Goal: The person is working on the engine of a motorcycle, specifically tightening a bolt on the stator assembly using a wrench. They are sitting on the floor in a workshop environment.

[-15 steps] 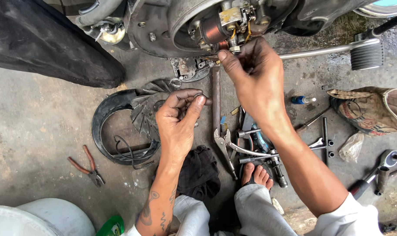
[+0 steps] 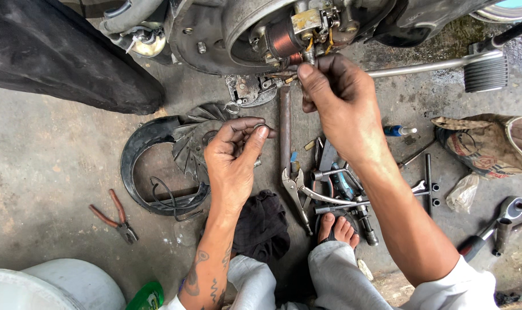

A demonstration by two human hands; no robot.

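My right hand reaches up to the exposed engine side of a scooter, its fingertips pinched on a small metal part just below the copper coil. My left hand hovers lower, over the grey finned fan wheel, pinching a small ring-shaped piece between thumb and forefinger. Between the two hands a long rusty bar lies upright on the concrete.
A black round cover and red-handled pliers lie at left. Locking pliers, wrenches and sockets are piled by my sandalled foot. A kick-start pedal, a sack, a ratchet and a white bucket stand around.
Both hands have stayed almost in place; my left hand's fingers have shifted slightly on the small piece.
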